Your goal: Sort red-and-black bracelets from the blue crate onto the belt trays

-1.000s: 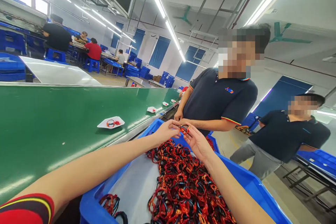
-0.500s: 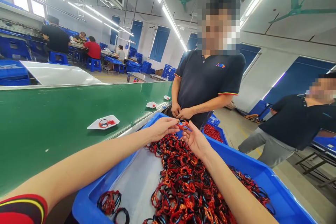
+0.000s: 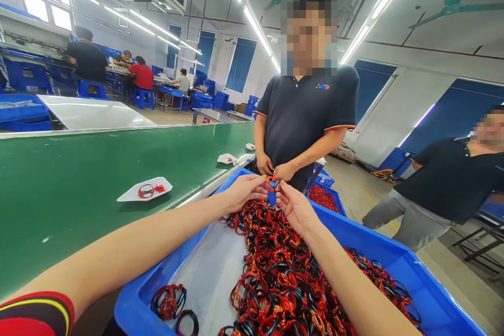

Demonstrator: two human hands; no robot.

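Observation:
Both my arms reach forward over a blue bin (image 3: 397, 262) heaped with red-and-black cable coils (image 3: 283, 283). My left hand (image 3: 244, 191) and my right hand (image 3: 293, 207) meet above the bin's far end. Between their fingertips they pinch one small red-and-black cable coil (image 3: 272, 184). Both hands are closed on it. Two loose coils (image 3: 173, 304) lie apart on the bin's grey floor at the near left.
A green conveyor belt (image 3: 79, 178) runs along my left, carrying white trays (image 3: 145, 189) with coils. A person in a dark polo (image 3: 307, 115) stands just beyond the bin, hands together. Another person (image 3: 444, 184) is at the right. A second blue bin (image 3: 325, 197) lies behind.
The view has swung right and down a little. The standing person now appears closer and more central. My hands stay together on the coil. The nearest white tray has drifted left along the belt.

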